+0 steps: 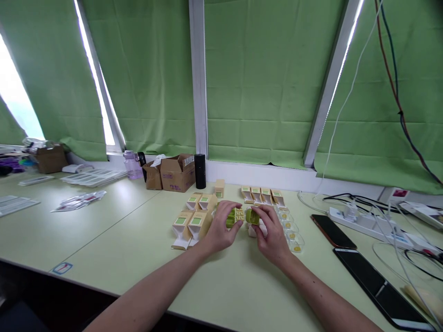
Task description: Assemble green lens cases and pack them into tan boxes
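My left hand [224, 226] is closed around a small cream-yellow piece with a raised grid pattern [239, 214]; a green part [230, 218] shows between thumb and fingers. Just to the right, my right hand [272, 233] pinches a small olive-green square cup [252, 216]. The two held things are close together but apart. Below the cup, partly hidden by the right hand, sits a white object [254, 230]. Open cream cartons with green labels [195, 221] lie left of my left hand. Clear plastic cases with yellow pieces inside [290, 226] stand in a row right of my right hand.
More open cartons [266, 192] line the back, near one upright carton [219, 188]. Brown cardboard boxes [178, 174] and a black cylinder [200, 171] stand at back left. Two phones [375, 281] [334, 231] and a power strip with cables [368, 225] occupy the right.
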The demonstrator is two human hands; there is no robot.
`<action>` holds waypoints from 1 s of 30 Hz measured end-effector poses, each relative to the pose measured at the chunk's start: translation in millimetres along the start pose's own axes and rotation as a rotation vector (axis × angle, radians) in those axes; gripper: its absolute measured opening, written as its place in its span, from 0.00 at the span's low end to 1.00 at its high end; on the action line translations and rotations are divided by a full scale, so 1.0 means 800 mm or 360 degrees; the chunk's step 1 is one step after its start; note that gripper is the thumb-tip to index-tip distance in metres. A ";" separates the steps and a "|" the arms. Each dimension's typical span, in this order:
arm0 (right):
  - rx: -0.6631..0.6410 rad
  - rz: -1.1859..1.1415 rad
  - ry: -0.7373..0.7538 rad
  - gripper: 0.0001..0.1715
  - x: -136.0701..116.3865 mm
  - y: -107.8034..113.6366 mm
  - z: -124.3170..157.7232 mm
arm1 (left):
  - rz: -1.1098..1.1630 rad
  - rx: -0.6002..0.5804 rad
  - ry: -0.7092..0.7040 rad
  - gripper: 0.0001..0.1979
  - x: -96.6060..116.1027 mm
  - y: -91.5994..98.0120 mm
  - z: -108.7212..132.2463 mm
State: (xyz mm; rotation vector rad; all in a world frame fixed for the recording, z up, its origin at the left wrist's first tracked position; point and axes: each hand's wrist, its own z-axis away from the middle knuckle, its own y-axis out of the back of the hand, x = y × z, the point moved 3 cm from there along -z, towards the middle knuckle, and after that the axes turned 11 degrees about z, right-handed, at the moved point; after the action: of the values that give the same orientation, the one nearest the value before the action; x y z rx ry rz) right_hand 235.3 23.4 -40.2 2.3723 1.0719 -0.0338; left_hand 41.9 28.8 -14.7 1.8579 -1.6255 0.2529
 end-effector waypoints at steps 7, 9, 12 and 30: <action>0.0012 0.0019 0.0213 0.31 -0.006 0.001 0.001 | -0.0070 -0.0138 -0.0141 0.26 0.001 -0.009 0.004; 0.0020 0.0029 0.0273 0.27 -0.008 0.002 0.001 | -0.0073 -0.0160 -0.0128 0.24 -0.001 -0.010 0.004; 0.0016 0.0071 0.0314 0.22 -0.012 0.003 -0.001 | -0.0060 -0.0159 -0.0129 0.21 0.000 -0.010 0.003; -0.0094 0.0172 0.0379 0.22 -0.022 0.001 -0.008 | -0.0091 -0.0116 -0.0172 0.20 -0.003 -0.008 0.004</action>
State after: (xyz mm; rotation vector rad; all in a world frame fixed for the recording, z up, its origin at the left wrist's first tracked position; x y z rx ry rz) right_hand 223.0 14.0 -30.1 2.4201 1.0328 0.3224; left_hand 46.5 28.9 -20.7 1.8878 -1.6277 0.0687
